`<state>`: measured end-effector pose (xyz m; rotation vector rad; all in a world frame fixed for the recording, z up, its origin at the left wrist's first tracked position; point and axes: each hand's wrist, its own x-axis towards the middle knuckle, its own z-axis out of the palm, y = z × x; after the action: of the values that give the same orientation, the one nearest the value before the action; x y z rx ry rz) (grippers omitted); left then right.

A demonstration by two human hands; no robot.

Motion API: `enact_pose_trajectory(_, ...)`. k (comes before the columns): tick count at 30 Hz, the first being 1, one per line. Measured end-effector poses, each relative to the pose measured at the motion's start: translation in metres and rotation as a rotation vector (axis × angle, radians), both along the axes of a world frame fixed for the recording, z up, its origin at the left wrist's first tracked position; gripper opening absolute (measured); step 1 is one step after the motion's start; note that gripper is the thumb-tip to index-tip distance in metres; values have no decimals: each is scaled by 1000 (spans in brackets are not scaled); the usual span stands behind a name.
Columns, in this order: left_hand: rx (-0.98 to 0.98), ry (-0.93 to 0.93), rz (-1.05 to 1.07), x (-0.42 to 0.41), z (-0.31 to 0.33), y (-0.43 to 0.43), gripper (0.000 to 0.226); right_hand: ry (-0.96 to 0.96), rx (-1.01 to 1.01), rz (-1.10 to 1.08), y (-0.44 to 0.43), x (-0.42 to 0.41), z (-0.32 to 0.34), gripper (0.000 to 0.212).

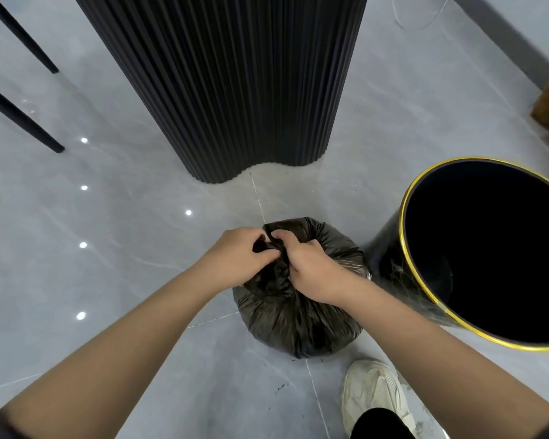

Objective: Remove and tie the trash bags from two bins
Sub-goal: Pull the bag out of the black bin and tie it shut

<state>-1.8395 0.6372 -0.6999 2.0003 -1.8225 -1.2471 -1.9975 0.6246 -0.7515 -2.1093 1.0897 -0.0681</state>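
Both hands meet at the gathered neck of the bag: the left hand [241, 256] pinches one twisted strand of plastic, and the right hand [313, 274] is curled around the bunched neck just beside it. The full, crinkled black plastic trash bag [298, 321] sits on the grey tiled floor [140, 248], already out of the round black bin with a gold rim [390, 274], which stands just to its right with no liner visible. This looks like the knotting step for the first bag. The thin film could tear if the strands are pulled hard, or a loose knot could slip and open the neck. No second bin is in view. A pale sneaker [371, 391] stands near the bag.
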Motion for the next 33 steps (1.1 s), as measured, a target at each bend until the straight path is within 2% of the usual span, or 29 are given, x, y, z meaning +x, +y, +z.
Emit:
enact_pose_trajectory(1,-43,5,37,0,-3,2,13,-1,-5,4,0,-1,-1,62)
enact_pose_trajectory(3,-105,13,139,4,-8,6,27,-34,-18,-7,0,-4,-5,56)
enact_pose_trajectory(6,-48,0,191,14,-9,11,27,-43,-108,14,2,-9,-14,46)
enact_pose_trajectory(8,-32,-95,103,18,-9,14,21,17,-159,52,5,-9,-16,42)
enact_pose_trajectory(10,-154,-183,-6,17,-5,18,22,66,-187,62,6,-8,-14,34)
enact_pose_trajectory(12,-281,-248,-146,10,2,23,54,82,-216,69,6,-5,-11,26)
enact_pose_trajectory(14,-313,-376,-283,2,-1,27,66,108,-243,89,6,-3,-10,22)
enact_pose_trajectory(17,-265,-507,-337,-7,-16,30,39,120,-235,93,7,0,-11,24)
enact_pose_trajectory(20,-199,-449,-263,-10,-23,27,14,96,-235,83,7,0,-11,15)
enact_pose_trajectory(26,-59,-80,-156,2,-20,10,18,32,-292,11,13,-8,-11,20)
enact_pose_trajectory(30,156,145,10,3,-15,7,37,37,-304,-15,13,-15,-9,19)
enact_pose_trajectory(31,178,169,35,3,-14,7,35,40,-307,-19,12,-15,-8,18)
enact_pose_trajectory(33,116,94,-46,4,-12,8,38,38,-324,-27,11,-15,-6,16)
